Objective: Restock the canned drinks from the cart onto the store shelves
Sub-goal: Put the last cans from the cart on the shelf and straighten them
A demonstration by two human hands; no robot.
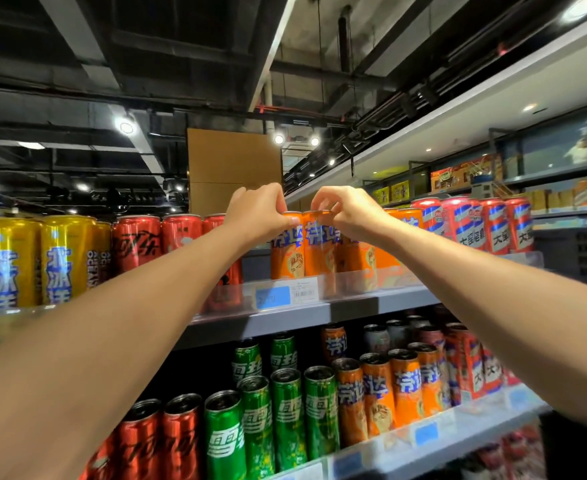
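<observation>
Two bare arms reach up from the lower corners of the frame to the upper shelf (354, 304) at centre. Far left on that shelf: yellow cans (8, 261), then red cans (136, 242) just right of them, partly behind the left forearm. Left hand (255, 213) sits at centre, fingers curled over the top rim of an orange can (287, 252), thumb tip on its upper side. Touching it on the right, a second orange can (319, 247); right hand (349, 213) has its fingers pinched on that can's top edge. Both cans stand upright at the shelf front, behind a clear lip carrying a blue-and-white price tag (287, 294). More orange cans (382, 258) behind the right wrist, then red-white-blue cans (475, 223) at right. Lower shelf (458, 434), left to right: red, green cans (257, 420), orange, then red-white-blue again. Cart not in frame.
</observation>
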